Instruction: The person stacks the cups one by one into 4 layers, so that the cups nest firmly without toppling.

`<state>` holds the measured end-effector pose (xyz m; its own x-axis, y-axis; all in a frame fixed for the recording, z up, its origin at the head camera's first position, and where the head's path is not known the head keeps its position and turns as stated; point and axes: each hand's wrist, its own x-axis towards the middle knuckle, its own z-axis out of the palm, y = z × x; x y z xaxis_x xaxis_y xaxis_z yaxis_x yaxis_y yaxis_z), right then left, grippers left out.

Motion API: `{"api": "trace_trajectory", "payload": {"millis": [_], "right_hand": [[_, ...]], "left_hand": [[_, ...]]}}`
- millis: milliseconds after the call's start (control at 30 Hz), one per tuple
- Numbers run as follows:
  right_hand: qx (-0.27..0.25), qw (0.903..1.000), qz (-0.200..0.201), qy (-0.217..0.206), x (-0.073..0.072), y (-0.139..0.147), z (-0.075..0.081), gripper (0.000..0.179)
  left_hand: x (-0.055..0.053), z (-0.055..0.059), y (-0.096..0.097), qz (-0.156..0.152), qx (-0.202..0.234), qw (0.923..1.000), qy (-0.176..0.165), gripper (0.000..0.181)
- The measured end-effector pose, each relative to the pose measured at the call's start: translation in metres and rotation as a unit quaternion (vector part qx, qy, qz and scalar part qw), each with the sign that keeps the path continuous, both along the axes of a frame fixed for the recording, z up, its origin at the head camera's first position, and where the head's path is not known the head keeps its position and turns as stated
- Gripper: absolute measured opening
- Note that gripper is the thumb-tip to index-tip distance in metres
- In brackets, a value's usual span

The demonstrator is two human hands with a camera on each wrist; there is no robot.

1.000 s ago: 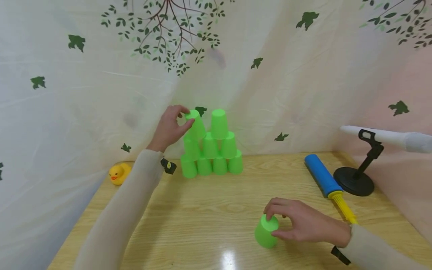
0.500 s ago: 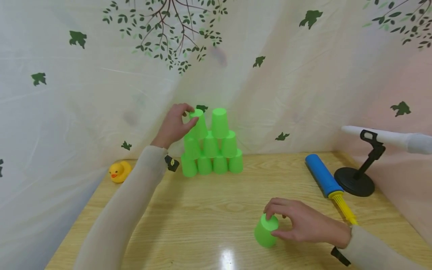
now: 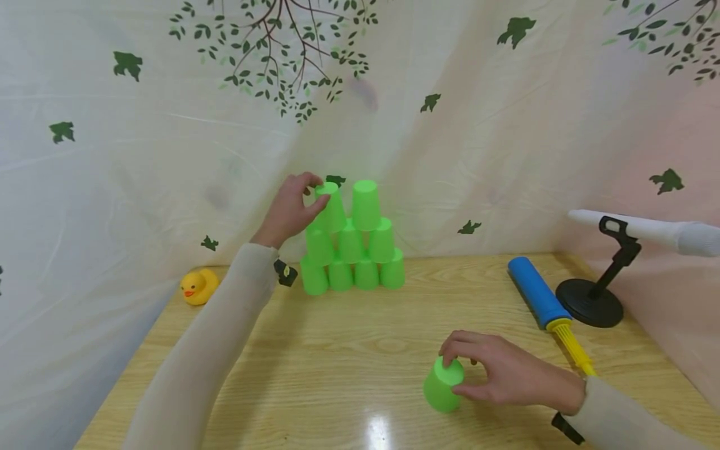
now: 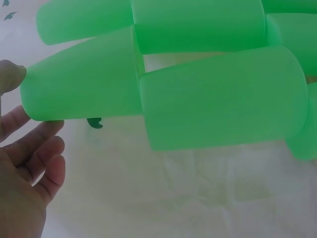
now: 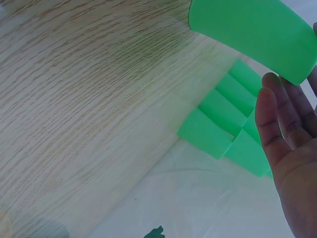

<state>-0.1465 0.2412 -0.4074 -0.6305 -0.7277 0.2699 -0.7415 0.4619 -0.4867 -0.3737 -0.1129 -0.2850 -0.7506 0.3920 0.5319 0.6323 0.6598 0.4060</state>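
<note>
Several green plastic cups stand upside down in a tiered stack (image 3: 350,242) at the back of the table, with two in the upper row. My left hand (image 3: 289,209) pinches the closed end of the upper left cup (image 3: 333,209), which sits on the row below. In the left wrist view the thumb and fingers of my left hand (image 4: 29,139) are at that cup's narrow end (image 4: 84,79). Near the front right, my right hand (image 3: 500,369) pinches the top of a single upside-down cup (image 3: 440,389); the right wrist view shows this cup (image 5: 257,34) close up.
A yellow rubber duck (image 3: 199,287) sits at the table's left edge. On the right lie a blue and yellow hand pump (image 3: 537,290) and a black stand (image 3: 590,303) with a white tube-like object (image 3: 647,230). A leaf-printed cloth (image 3: 450,156) hangs behind the table (image 3: 337,350).
My left hand has shifted slightly right with the upper left cup, which now stands straighter and nearer the other upper cup. My right hand and its cup have stayed in place.
</note>
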Motion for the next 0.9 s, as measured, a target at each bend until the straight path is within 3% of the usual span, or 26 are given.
{"api": "trace_trajectory", "payload": {"millis": [333, 533, 733, 900], "right_hand": [[0.000, 1.0000, 0.003, -0.007, -0.001, -0.002, 0.001, 0.033], [0.001, 1.0000, -0.001, 0.009, -0.001, -0.003, 0.001, 0.033], [-0.019, 0.9972, -0.019, 0.069, -0.004, -0.005, 0.002, 0.031], [-0.043, 0.9904, -0.028, 0.128, -0.013, -0.011, 0.014, 0.031]], "left_hand": [[0.005, -0.001, -0.011, 0.001, 0.009, 0.9999, 0.005, 0.038], [0.012, -0.003, -0.021, 0.003, 0.011, 0.9999, 0.001, 0.039], [0.016, -0.012, -0.030, 0.002, 0.008, 0.9999, 0.007, 0.040], [0.022, -0.023, -0.036, -0.008, 0.016, 0.9999, 0.000, 0.040]]}}
